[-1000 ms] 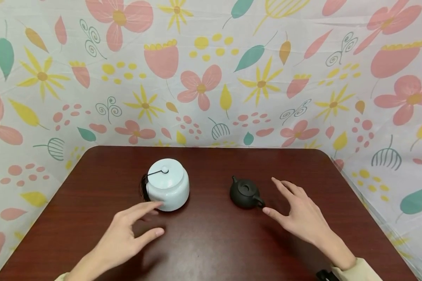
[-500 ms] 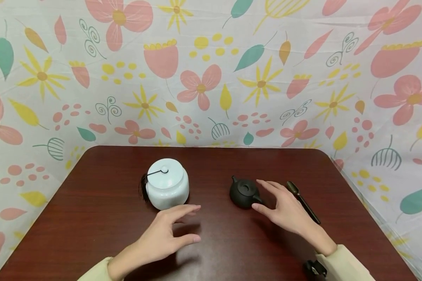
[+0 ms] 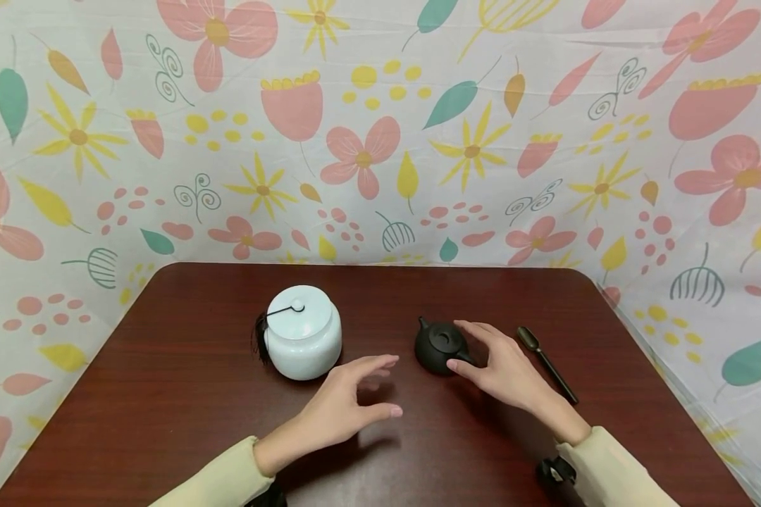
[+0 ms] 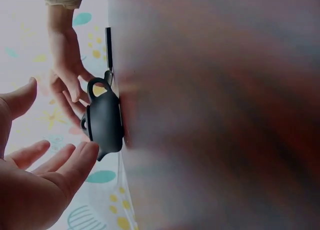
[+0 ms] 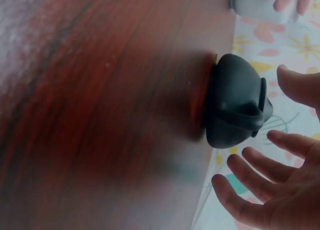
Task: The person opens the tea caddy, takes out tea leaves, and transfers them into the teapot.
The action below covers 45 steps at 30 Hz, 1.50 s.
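Observation:
A small black teapot stands upright on the table, its spout toward the back left and its handle toward my right hand. That hand hovers around the handle side, thumb and fingers spread; in the right wrist view a gap shows between the fingers and the teapot. My left hand is held above the table left of the teapot, with fingers extended and thumb apart, holding nothing. In the left wrist view its fingertips appear near the teapot's spout end.
A pale blue lidded jar with a black tassel stands left, behind the left hand. A dark scoop with a long handle lies right of the right hand. The brown table meets a flowered cloth behind.
My left hand has moved right, from in front of the jar toward the teapot. My right hand has shifted left to the teapot's handle, uncovering the scoop. Jar and teapot stay put.

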Available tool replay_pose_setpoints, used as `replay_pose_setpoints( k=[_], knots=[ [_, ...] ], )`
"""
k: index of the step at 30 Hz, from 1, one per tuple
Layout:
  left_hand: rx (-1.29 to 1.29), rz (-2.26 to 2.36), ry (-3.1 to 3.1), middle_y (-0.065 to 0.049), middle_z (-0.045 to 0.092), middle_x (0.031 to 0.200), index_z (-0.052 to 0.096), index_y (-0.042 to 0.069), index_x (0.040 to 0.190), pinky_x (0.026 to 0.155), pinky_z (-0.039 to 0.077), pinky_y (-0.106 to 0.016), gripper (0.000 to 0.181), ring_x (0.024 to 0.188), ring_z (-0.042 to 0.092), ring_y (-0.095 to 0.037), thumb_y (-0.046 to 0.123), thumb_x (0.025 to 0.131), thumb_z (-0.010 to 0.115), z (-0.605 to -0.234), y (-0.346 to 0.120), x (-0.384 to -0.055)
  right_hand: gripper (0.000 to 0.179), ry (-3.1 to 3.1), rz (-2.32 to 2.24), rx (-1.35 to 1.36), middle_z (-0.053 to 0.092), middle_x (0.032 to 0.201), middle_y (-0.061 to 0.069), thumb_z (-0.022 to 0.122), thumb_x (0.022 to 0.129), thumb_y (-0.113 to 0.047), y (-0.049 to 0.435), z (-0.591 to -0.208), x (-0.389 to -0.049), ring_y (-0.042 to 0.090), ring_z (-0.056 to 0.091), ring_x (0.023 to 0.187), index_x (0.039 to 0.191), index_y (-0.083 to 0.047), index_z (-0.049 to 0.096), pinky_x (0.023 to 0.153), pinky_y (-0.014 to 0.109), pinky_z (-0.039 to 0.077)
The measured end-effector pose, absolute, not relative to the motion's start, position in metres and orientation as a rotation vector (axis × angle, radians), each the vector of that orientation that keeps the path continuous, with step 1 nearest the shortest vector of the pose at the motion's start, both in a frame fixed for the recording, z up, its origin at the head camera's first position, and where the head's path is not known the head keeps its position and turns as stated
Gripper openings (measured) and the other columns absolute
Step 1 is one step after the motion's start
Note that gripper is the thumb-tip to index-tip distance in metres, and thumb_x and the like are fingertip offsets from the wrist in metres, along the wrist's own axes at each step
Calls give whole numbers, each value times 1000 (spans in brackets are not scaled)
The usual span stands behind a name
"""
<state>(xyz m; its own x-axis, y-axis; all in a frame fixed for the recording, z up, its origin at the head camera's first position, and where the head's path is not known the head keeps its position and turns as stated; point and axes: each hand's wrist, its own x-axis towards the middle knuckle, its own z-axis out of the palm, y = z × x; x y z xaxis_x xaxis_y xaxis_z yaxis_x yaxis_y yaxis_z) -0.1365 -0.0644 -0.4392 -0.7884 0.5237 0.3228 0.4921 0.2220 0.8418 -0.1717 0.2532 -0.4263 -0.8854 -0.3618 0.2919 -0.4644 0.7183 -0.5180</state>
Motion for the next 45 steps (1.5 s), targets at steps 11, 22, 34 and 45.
replay_pose_setpoints(
  k=[11, 22, 34, 45],
  knots=[
    [878, 1616, 2484, -11, 58, 149, 54, 12, 154, 101, 53, -39, 76, 128, 63, -31, 22, 87, 90, -441, -34, -165, 53, -2707, 940, 658, 63, 137, 17, 85, 92, -18, 248, -425, -183, 36, 66, 117, 140, -5, 67, 94, 60, 53],
    [695, 1591, 2531, -12, 54, 151, 52, 7, 155, 101, 53, -42, 80, 128, 62, -34, 12, 84, 91, -439, -6, -184, 38, -2659, 1038, 612, 66, 124, 10, 86, 90, -11, 243, -425, -193, 32, 68, 113, 127, -5, 75, 92, 56, 55],
    [577, 1576, 2525, -13, 50, 154, 53, 16, 156, 91, 57, -33, 86, 130, 61, -34, 3, 81, 92, -437, 13, -211, 28, -2667, 1106, 537, 64, 114, 9, 85, 91, -10, 240, -428, -198, 34, 66, 105, 119, -5, 79, 90, 55, 54],
    [505, 1536, 2446, -12, 60, 142, 57, 11, 152, 91, 58, -35, 81, 125, 65, -30, -5, 80, 90, -435, 19, -225, 24, -2671, 1143, 518, 64, 112, 8, 84, 92, -9, 239, -429, -199, 31, 64, 101, 115, -6, 81, 89, 53, 52]
  ],
)
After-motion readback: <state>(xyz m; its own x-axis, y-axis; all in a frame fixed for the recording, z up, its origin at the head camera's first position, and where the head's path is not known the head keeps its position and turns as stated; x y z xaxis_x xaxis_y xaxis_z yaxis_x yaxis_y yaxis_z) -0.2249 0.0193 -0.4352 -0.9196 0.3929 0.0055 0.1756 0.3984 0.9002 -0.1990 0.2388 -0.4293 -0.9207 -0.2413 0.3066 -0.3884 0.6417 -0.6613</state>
